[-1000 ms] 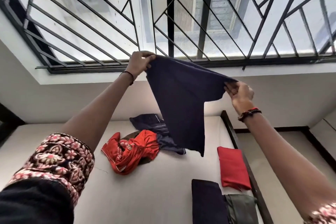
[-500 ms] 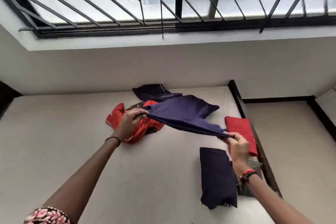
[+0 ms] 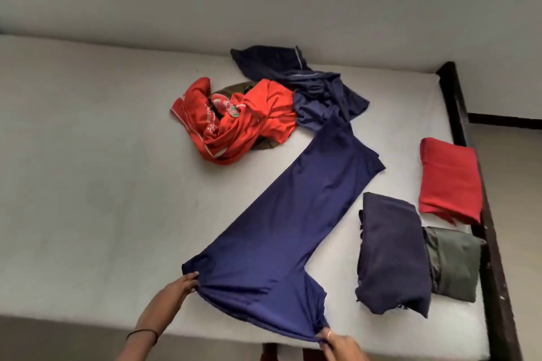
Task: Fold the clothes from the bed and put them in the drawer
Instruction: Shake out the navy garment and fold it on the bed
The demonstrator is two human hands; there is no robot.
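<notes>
A long navy garment point(image 3: 293, 220) lies stretched flat on the white bed point(image 3: 88, 184), running from the near edge toward the far right. My left hand point(image 3: 179, 287) pinches its near left corner. My right hand point(image 3: 337, 344) pinches its near right corner at the bed's front edge. Beyond it sits an unfolded pile: an orange-red garment point(image 3: 240, 123) over a brown one, and a dark navy garment point(image 3: 308, 85). No drawer is in view.
Three folded pieces lie at the right of the bed: a red one point(image 3: 448, 182), a navy one point(image 3: 393, 255) and a dark green one point(image 3: 454, 264). A dark wooden bed frame point(image 3: 495, 272) runs along the right edge. A grey wall stands behind.
Both hands have brought the navy garment down from the air and spread it flat on the bed, pulling its near end toward me. The view has tipped down from the window.
</notes>
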